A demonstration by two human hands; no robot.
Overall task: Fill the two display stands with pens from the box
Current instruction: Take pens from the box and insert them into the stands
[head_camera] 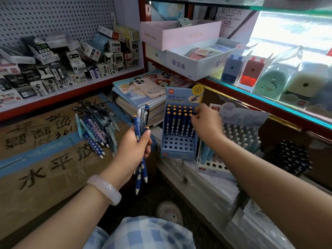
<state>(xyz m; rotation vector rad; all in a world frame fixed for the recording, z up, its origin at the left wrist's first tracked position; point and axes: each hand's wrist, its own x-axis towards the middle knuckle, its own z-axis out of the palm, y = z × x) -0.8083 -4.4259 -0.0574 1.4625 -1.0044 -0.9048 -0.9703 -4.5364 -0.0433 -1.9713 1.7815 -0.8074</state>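
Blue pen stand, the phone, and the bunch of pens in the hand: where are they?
blue pen stand (177,144): head view, holed base.
phone (149,88): head view, pink back.
bunch of pens (142,119): head view, upper barrels.

The blue display stand (177,141) looks like printed card with a slight sheen. The pens (139,139) are smooth plastic, dark blue with pale dimples. The cardboard box (36,159) is matt brown, crossed with glossy blue tape. The bangle (104,189) is polished, milky and translucent. The phone case (149,88) looks soft and matt. The trousers (143,234) are checked cloth.
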